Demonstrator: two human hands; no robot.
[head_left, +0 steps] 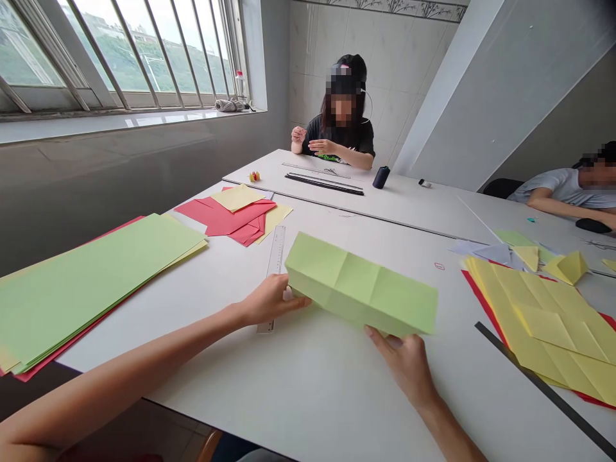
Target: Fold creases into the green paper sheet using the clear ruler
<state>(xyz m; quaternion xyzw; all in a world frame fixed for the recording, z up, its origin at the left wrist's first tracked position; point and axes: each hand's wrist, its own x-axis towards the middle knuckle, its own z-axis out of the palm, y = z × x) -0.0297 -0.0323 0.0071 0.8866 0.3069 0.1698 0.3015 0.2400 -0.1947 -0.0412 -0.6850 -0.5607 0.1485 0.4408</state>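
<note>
A green sheet of paper [359, 276], marked with crease lines and folded along its length, is held above the white table [231, 398] by both of my hands. My left hand [269, 300] grips its left end, thumb toward me and the other fingers partly hidden behind the paper. At the lower right edge, my right hand [404, 362] pinches the sheet between thumb and fingers. Under and beside my left hand lies a clear ruler [276, 253], partly covered by that hand.
Stacked green sheets [106, 276] lie at left, red and yellow pieces [231, 215] behind. Creased yellow sheets [563, 314] and a dark strip [539, 385] lie at right. Across the table a person [346, 122] sits near black strips [325, 185]; another person [568, 186] leans at far right.
</note>
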